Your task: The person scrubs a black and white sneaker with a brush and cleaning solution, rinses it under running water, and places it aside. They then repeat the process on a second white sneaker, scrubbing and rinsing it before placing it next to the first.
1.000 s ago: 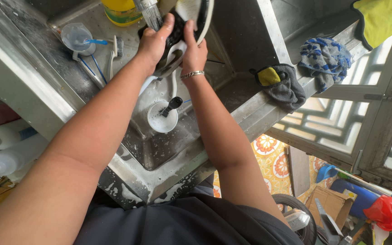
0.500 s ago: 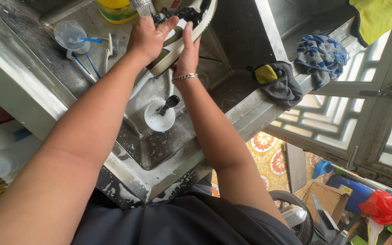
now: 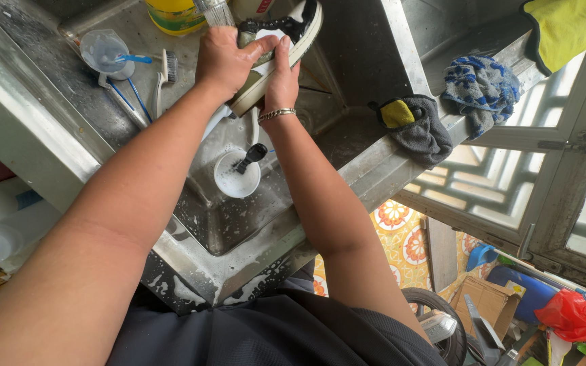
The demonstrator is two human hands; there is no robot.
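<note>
Gripping a sneaker under the tap, both hands, left and right, keep fingers clamped on it (sole sideways).

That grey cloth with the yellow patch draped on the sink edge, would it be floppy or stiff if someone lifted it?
Probably floppy: the grey cloth sags in folds over the sink rim. It likely weighs little and would not roll. Whether it is wet, I cannot tell.
</note>
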